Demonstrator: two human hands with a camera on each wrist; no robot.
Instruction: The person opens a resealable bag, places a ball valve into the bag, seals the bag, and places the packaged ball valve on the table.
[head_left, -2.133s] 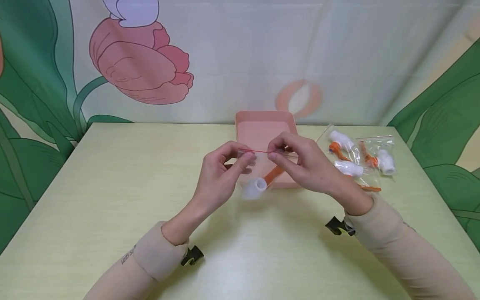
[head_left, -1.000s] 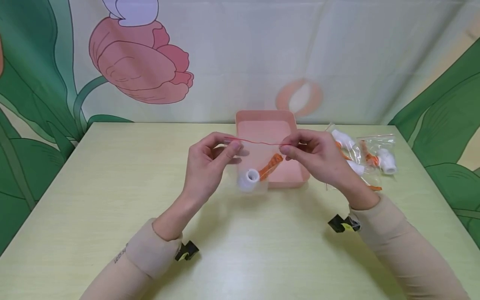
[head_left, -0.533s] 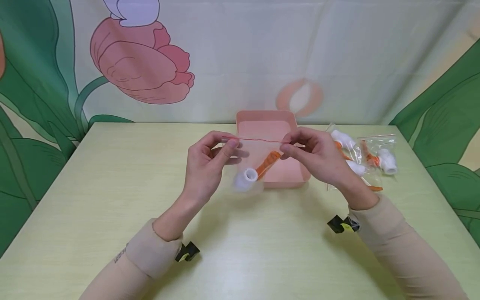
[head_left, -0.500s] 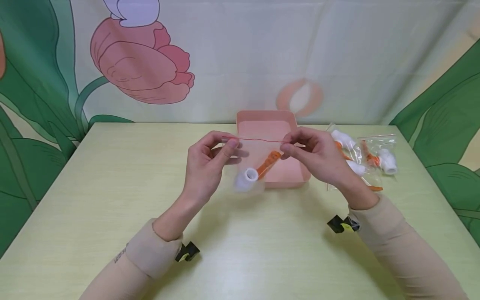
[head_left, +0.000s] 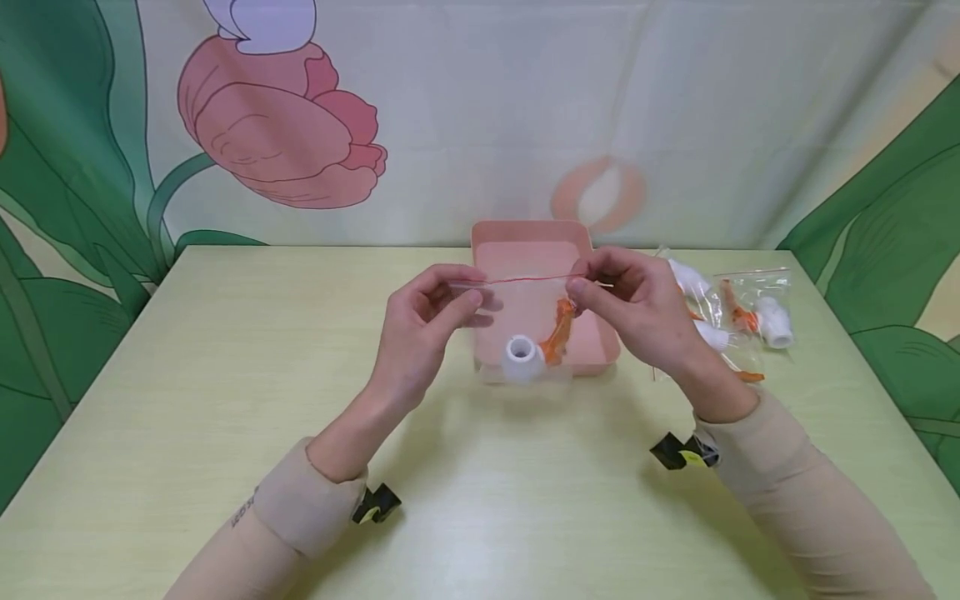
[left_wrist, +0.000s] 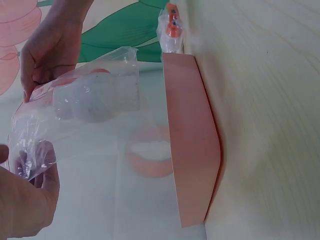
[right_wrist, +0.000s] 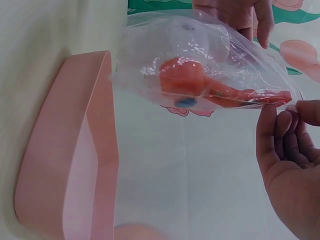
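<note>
A clear zip bag (right_wrist: 235, 55) with a red zip line hangs between the hands above the pink tray. Inside it are a white plastic piece with a round hollow end (head_left: 522, 354) and a long orange piece (head_left: 557, 333); a small blue part (right_wrist: 186, 102) shows beside the orange one in the right wrist view. My right hand (head_left: 637, 312) pinches the bag's zip corner between thumb and index finger. At the other end of the zip, my left hand (head_left: 420, 329) has its thumb apart from its fingers, some of which show through the film in the left wrist view.
The pink tray (head_left: 487, 246) stands under the bag at the back of the pale table (head_left: 300, 358). Right of it lie several similar bags (head_left: 772, 287) with white and orange pieces. A flower-printed cloth (head_left: 465, 108) hangs behind the table.
Since two seconds ago the hands have drawn farther apart along the zip. In the last half second the left thumb has parted from the index finger, and the bag's contents have swung right.
</note>
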